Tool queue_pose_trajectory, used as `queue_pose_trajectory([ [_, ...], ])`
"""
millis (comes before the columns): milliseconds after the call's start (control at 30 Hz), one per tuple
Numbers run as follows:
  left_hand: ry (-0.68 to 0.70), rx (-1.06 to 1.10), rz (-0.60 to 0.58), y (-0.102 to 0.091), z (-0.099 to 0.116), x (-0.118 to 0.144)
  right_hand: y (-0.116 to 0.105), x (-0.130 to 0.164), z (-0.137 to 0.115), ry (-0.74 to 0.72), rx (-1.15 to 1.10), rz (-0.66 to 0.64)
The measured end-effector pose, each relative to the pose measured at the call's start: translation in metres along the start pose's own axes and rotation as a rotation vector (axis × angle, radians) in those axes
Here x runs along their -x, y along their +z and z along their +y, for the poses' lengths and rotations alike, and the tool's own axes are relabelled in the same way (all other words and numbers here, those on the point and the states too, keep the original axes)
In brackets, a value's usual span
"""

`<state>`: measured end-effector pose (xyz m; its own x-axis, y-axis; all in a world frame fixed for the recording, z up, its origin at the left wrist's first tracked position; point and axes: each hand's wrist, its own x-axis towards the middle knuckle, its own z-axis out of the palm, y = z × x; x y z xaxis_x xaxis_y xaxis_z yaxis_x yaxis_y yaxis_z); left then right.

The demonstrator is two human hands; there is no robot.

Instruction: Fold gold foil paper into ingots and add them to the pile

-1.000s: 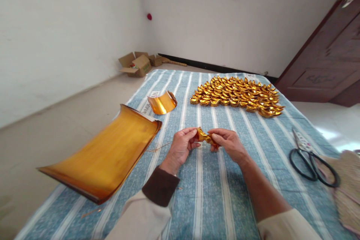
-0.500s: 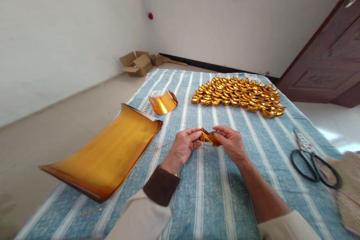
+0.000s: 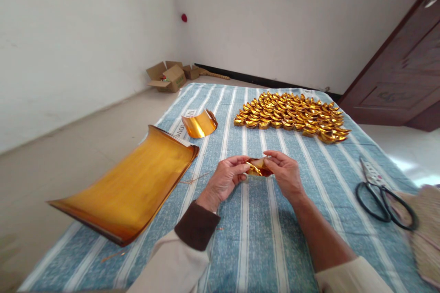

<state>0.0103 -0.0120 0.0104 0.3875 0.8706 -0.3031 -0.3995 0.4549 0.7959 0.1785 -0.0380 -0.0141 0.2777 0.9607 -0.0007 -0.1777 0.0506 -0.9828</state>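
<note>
Two hands meet just below the middle of the frame, above a blue-and-white striped cloth. The left hand pinches the left end of a small piece of folded gold foil between thumb and fingertips, and the right hand clamps the right end in the same way, so both are closed on the foil with it spanning the short gap between them. The foil is creased and partly shaped, held clear of the cloth as far as can be told.

Left of the hands, in the lower left of the frame, lies a large stack of gold foil sheets, its edges curling upward and its near corner reaching past the cloth's edge. Beyond its far end, a small curled gold sheet stands on its edge beside a white printed label. Above the hands, toward the upper middle, a broad cluster of finished gold ingots sits in close rows on the cloth, well apart from the hands. At the right edge lie black-handled scissors, blades pointing away, next to a woven fan that is cut off by the frame. In the upper left, an open cardboard box sits on the floor against the white wall, and a dark wooden door fills the upper right.
</note>
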Motion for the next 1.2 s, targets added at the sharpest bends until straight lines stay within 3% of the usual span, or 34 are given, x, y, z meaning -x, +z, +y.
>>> queue_pose_trajectory([
  [200,-0.003,-0.001,-0.048,-0.001,0.0,0.001,-0.001,0.0,-0.002,0.01,-0.014,-0.003],
  [433,0.041,0.051,-0.024,-0.003,-0.001,-0.001,0.003,0.002,-0.008,0.018,-0.02,0.008],
  [833,0.126,0.106,0.135,0.001,0.002,-0.001,0.004,0.004,-0.007,0.101,-0.04,-0.042],
  [1033,0.12,0.055,0.267,0.0,0.0,-0.005,0.004,0.003,-0.005,0.107,-0.038,-0.008],
  [1200,0.106,-0.026,0.331,0.0,-0.001,-0.004,0.0,-0.001,0.0,0.026,0.068,0.077],
])
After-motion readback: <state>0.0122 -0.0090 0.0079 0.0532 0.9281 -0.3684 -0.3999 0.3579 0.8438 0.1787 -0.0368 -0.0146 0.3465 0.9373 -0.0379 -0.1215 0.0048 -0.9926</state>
